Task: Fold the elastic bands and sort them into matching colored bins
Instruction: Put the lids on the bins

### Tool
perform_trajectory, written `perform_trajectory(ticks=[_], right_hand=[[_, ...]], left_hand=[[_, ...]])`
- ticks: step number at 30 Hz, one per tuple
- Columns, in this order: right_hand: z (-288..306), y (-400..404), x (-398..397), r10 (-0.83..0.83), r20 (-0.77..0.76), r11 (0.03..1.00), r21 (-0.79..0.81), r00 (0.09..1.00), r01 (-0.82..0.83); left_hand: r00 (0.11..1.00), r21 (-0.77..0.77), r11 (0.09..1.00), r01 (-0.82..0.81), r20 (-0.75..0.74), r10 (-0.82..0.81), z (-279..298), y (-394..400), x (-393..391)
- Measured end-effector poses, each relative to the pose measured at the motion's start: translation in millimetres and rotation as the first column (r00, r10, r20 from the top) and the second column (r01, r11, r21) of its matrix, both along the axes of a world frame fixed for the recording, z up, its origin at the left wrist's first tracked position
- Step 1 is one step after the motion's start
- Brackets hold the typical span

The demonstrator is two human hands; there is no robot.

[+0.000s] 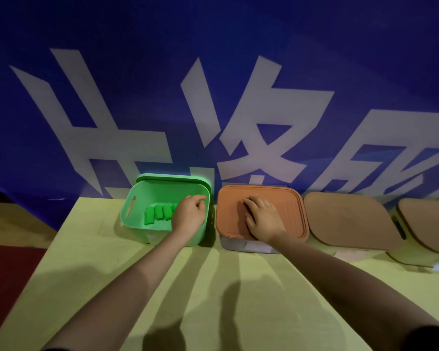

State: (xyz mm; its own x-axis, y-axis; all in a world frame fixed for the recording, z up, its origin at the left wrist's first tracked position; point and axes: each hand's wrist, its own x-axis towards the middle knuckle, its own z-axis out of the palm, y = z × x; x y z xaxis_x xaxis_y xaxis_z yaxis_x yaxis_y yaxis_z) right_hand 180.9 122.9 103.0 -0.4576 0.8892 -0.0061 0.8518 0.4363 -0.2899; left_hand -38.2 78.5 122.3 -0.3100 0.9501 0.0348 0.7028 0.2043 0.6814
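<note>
Elastic bands (160,212), green and folded, lie in a row inside the open green bin (133,196); the left hand (189,215), fingers loosely curled and holding nothing visible, partly hides them. The right hand (261,217) rests flat on the orange lid (289,211). Two brown-lidded bins (350,219) stand beside it. Large white characters (251,122) mark the blue backdrop.

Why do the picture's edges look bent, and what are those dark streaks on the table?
Head view: the wide-angle lens bows the blue banner and yellow table toward the edges; several overlapping forearm shadows fan across the table, suggesting more than one light; the scene is dim, and the left hand and green folded bands look slightly soft.
</note>
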Motion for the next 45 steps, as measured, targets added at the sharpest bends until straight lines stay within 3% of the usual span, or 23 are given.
perform_trajectory(ticks=[5, 8, 10, 13, 15, 19, 22, 27, 32, 35, 39, 43, 45], right_hand=[[21, 23, -65, 0.031, -0.189, 0.999, -0.017, 0.981, -0.035], [26, 44, -109, 0.019, -0.172, 0.992, -0.120, 0.985, -0.040], [25, 56, -131, 0.032, -0.120, 0.986, -0.158, 0.992, -0.051], [22, 64, -152, 0.023, -0.074, 0.988, -0.149, 0.997, -0.034], [19, 66, -159, 0.029, -0.032, 0.996, -0.079, 0.999, -0.031], [13, 66, -161, 0.098, 0.050, 0.995, -0.003, 0.994, -0.098], [13, 64, -157, 0.146, 0.100, 0.989, -0.041, 0.984, -0.142], [33, 63, -149, 0.148, -0.094, 0.978, 0.161, 0.985, -0.132], [58, 31, -125, 0.404, -0.165, 0.863, 0.394, 0.900, -0.315], [56, 5, -109, 0.515, -0.129, 0.810, 0.398, 0.848, -0.431], [23, -29, -96, 0.604, -0.055, 0.750, 0.377, 0.795, -0.544], [-8, -51, -102, 0.584, -0.029, 0.773, 0.325, 0.811, -0.545], [-19, -56, -104, 0.564, -0.022, 0.792, 0.300, 0.826, -0.532]], left_hand=[[0.979, 0.033, 0.985, -0.170, -0.110, 0.172, 0, 5, -75], [0.920, -0.013, 0.951, -0.308, -0.257, 0.295, -9, 0, -121], [0.898, -0.070, 0.922, -0.381, -0.263, 0.352, -17, -4, -144], [0.918, -0.182, 0.903, -0.388, -0.158, 0.363, -36, -7, -165], [0.922, -0.172, 0.906, -0.387, -0.045, 0.385, -47, -11, -167], [0.853, -0.192, 0.866, -0.461, 0.172, 0.492, -57, -13, -160], [0.766, -0.266, 0.830, -0.490, 0.324, 0.555, -62, -11, -161], [0.624, -0.390, 0.770, -0.505, 0.452, 0.637, -55, -8, -164], [0.486, -0.468, 0.733, -0.494, 0.550, 0.679, -34, -15, -159], [0.382, -0.437, 0.743, -0.508, 0.659, 0.648, -33, -23, -164], [0.454, -0.372, 0.783, -0.499, 0.657, 0.602, -19, -33, -158], [0.698, -0.304, 0.854, -0.422, 0.493, 0.520, -15, -42, -149], [0.762, -0.293, 0.860, -0.419, 0.401, 0.508, -17, -47, -148]])
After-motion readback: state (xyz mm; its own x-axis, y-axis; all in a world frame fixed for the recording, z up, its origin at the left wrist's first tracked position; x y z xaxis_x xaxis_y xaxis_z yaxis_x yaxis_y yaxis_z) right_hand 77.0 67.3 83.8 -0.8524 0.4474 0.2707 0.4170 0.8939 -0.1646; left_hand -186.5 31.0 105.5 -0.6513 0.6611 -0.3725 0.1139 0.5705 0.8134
